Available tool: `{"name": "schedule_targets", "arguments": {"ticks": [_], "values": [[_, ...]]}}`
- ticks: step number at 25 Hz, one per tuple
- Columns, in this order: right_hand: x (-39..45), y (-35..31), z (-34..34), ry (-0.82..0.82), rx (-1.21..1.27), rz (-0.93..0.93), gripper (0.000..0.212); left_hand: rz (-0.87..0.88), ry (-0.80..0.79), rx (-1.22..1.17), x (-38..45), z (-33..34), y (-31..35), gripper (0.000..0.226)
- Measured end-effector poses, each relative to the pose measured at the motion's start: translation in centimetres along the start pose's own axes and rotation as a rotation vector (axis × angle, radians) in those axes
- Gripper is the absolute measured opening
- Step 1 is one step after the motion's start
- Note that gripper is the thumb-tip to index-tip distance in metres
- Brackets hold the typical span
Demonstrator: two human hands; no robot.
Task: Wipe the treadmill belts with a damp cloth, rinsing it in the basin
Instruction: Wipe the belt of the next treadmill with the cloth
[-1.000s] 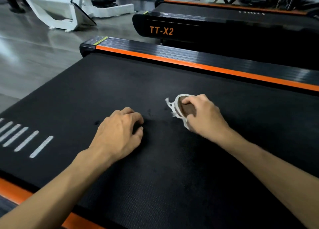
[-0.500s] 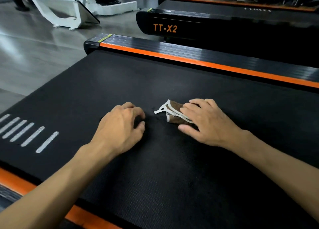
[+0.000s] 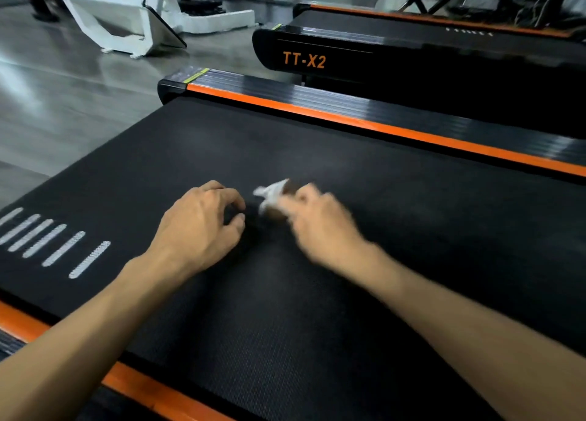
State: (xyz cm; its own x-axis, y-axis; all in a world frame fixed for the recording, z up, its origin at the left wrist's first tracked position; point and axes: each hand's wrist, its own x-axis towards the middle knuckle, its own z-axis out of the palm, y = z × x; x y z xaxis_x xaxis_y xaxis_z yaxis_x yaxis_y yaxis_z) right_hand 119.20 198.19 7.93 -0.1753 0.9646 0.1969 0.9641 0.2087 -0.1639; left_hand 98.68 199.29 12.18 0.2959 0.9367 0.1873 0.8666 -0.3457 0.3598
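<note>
A black treadmill belt [image 3: 317, 325] fills the head view. My right hand [image 3: 320, 227] lies on it near the middle, blurred by motion, and holds a small brown cloth [image 3: 272, 194] with white edging. The cloth sticks out past the fingertips to the left and touches the belt. My left hand [image 3: 203, 227] sits just left of the cloth, a small gap apart. Its fingers are arched, the fingertips rest on the belt, and it holds nothing. No basin is in view.
White dash marks [image 3: 54, 243] are printed on the belt at the left. Orange side rails run along the far edge [image 3: 380, 129] and the near edge [image 3: 142, 385]. A second treadmill marked TT-X2 [image 3: 304, 60] stands behind. White gym equipment [image 3: 120, 24] sits on the grey floor.
My right hand has slid the cloth left along the belt, closer to my left hand, and is now blurred. My left hand has stayed in place.
</note>
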Motion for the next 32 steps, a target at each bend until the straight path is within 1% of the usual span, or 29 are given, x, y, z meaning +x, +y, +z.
{"name": "schedule_targets", "arguments": {"ticks": [1, 2, 3, 4, 5, 6, 7, 8, 9, 10, 11, 13, 15, 16, 17, 18, 19, 20, 22, 23, 24, 25, 26, 28, 30, 32], "values": [[-2.4, -2.9, 0.0, -0.019, 0.022, -0.187, 0.045, -0.016, 0.014, -0.017, 0.0, -0.1, -0.3, 0.018], [-3.9, -4.6, 0.1, -0.041, 0.039, -0.327, 0.045, -0.033, 0.025, -0.033, 0.0, -0.2, -0.5, 0.017], [-3.9, -4.7, 0.1, -0.056, 0.043, -0.4, 0.044, -0.048, 0.028, -0.042, -0.1, -0.3, -0.8, 0.017], [-2.8, -3.4, 0.0, -0.041, 0.001, -0.401, 0.043, -0.058, 0.019, -0.04, -0.2, -0.4, -1.1, 0.016], [-1.1, -1.5, 0.1, -0.012, -0.08, -0.321, 0.043, -0.059, 0.006, -0.032, -0.4, -0.5, -1.3, 0.016], [0.9, 0.9, 0.1, 0.024, -0.138, -0.188, 0.044, -0.052, -0.001, -0.02, -0.6, -0.5, -1.6, 0.016], [2.8, 3.6, 0.1, 0.044, -0.165, -0.015, 0.044, -0.046, 0.004, -0.013, -0.8, -0.6, -1.8, 0.016], [4.0, 5.7, -0.1, 0.056, -0.142, 0.159, 0.043, -0.046, 0.015, -0.011, -0.9, -0.6, -2.0, 0.016], [4.6, 6.4, 0.0, 0.066, -0.107, 0.277, 0.042, -0.049, 0.024, -0.015, -0.8, -0.6, -2.0, 0.015], [4.3, 5.8, 0.2, 0.099, -0.102, 0.291, 0.042, -0.049, 0.024, -0.02, -0.7, -0.5, -1.9, 0.015], [3.6, 4.1, 0.4, 0.114, -0.122, 0.234, 0.044, -0.046, 0.023, -0.025, -0.6, -0.3, -1.7, 0.015], [0.5, 0.0, 0.4, 0.117, -0.052, 0.029, 0.044, -0.036, 0.022, -0.036, -0.2, 0.1, -1.1, 0.015], [-3.7, -3.2, 0.1, 0.041, 0.063, -0.238, 0.04, -0.02, 0.018, -0.046, 0.0, 0.7, -0.5, 0.016], [-5.3, -3.6, 0.0, 0.022, 0.086, -0.33, 0.04, -0.008, 0.015, -0.042, 0.0, 1.0, -0.2, 0.017], [-6.0, -2.8, -0.2, 0.007, 0.08, -0.375, 0.04, 0.001, 0.012, -0.034, 0.0, 1.1, 0.0, 0.018], [-5.9, -1.0, -0.2, 0.026, 0.038, -0.372, 0.041, 0.005, 0.007, -0.029, -0.1, 1.2, 0.1, 0.018], [-5.0, 1.3, -0.2, 0.066, -0.024, -0.294, 0.041, 0.008, -0.005, -0.027, -0.2, 1.2, 0.2, 0.019], [-3.8, 4.0, -0.4, 0.122, -0.073, -0.17, 0.042, 0.014, -0.02, -0.025, -0.3, 1.3, 0.2, 0.019], [-1.5, 9.4, -1.1, 0.152, -0.085, 0.149, 0.043, 0.025, -0.035, -0.013, -0.5, 1.3, 0.1, 0.021], [-0.9, 10.9, -1.3, 0.16, -0.065, 0.267, 0.042, 0.024, -0.036, -0.008, -0.5, 1.3, 0.0, 0.022], [-0.8, 10.7, -1.4, 0.168, -0.078, 0.31, 0.042, 0.022, -0.034, -0.004, -0.5, 1.3, 0.0, 0.022], [-1.3, 9.2, -1.3, 0.155, -0.105, 0.293, 0.042, 0.023, -0.031, 0.0, -0.4, 1.4, 0.0, 0.022], [-2.4, 6.8, -1.3, 0.139, -0.116, 0.207, 0.043, 0.025, -0.027, 0.005, -0.3, 1.5, 0.2, 0.022], [-6.1, 1.1, -0.9, 0.105, -0.047, -0.045, 0.045, 0.031, -0.016, 0.011, 0.0, 1.8, 0.5, 0.022], [-10.9, -3.4, -0.9, -0.024, 0.078, -0.337, 0.047, 0.046, -0.016, 0.012, 0.0, 2.0, 0.7, 0.021], [-12.8, -4.1, -1.2, -0.094, 0.149, -0.495, 0.047, 0.051, -0.034, 0.015, -0.2, 2.0, 0.7, 0.022]]}}
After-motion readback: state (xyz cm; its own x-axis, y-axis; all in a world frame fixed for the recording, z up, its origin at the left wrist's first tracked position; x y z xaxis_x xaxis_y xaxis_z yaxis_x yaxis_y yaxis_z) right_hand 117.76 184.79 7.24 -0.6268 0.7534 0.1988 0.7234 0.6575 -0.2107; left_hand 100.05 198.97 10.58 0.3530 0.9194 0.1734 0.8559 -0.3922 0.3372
